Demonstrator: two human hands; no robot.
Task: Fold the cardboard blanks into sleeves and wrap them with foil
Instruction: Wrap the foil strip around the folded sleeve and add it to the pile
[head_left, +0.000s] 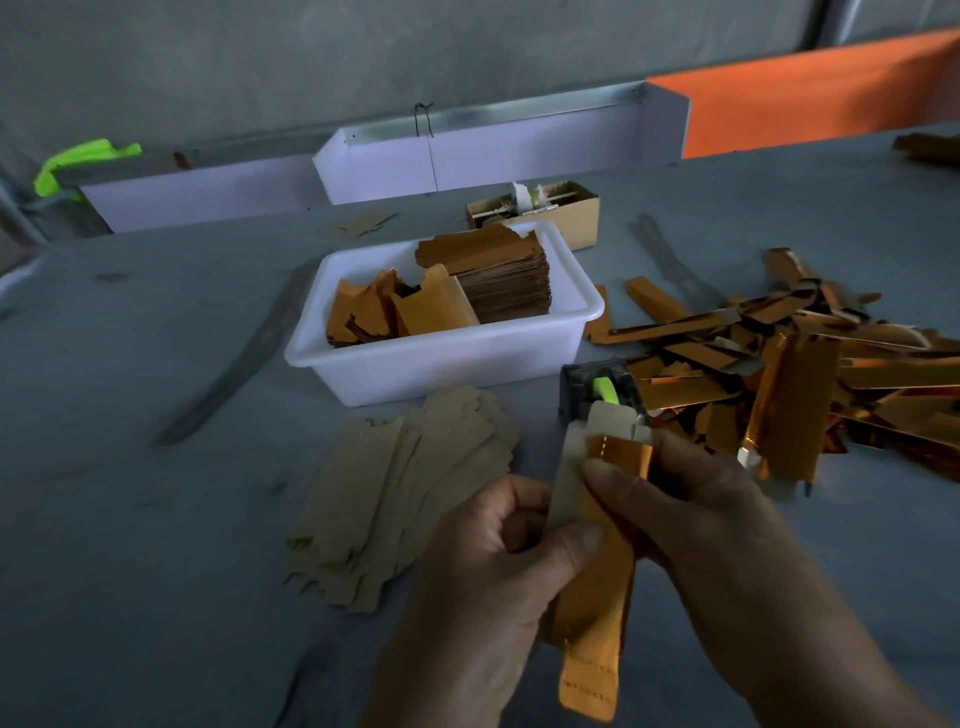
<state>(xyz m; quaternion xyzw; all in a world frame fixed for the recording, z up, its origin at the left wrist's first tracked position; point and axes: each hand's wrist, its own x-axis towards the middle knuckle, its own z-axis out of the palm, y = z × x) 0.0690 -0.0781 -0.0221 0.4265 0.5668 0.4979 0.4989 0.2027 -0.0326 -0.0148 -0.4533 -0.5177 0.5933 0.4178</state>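
Both hands, left hand (483, 566) and right hand (691, 499), pinch the foil-wrapped sleeve (592, 597) between them.

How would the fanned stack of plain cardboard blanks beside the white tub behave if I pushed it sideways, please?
The cardboard blanks already lie fanned out, so they would probably slide apart. They look thin and flat, likely light and bendy.

Grey table (156, 545) underneath it all. At the back, a small open cardboard box (563, 215) stands just behind the white tub. Behind that, two white troughs (467, 161) line the table's far edge, with a neon-green cloth (78, 161) far left and an orange panel (821, 104) far right.
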